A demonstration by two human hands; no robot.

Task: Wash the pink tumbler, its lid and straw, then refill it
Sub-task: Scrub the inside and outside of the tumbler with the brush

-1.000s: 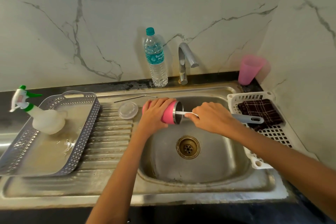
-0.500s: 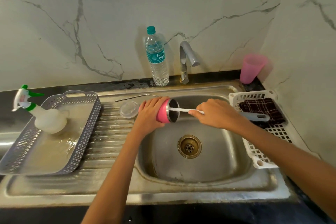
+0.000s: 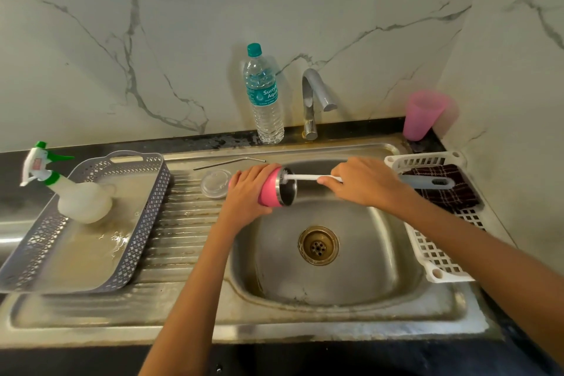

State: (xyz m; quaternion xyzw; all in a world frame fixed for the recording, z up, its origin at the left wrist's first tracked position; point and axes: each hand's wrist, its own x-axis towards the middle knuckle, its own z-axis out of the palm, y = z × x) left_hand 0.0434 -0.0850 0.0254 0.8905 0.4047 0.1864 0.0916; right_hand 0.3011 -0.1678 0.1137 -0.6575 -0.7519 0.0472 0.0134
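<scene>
You're clamping left fingers [image 3: 254, 172] round the tumbler [image 3: 270, 191], right fingers [image 3: 329, 181] pinching the brush [image 3: 308, 177], so try twisting it deeper.

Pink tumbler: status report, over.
Left hand grips pink tumbler sideways over sink. Right hand holds brush, bristles at its mouth. Lid and straw on drainboard; nothing obstructing.

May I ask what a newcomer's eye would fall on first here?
The pink tumbler, held sideways over the sink by the left hand, while the right hand holds a white brush in its mouth. Then the water bottle beside the tap and the spray bottle in the grey tray.
</scene>
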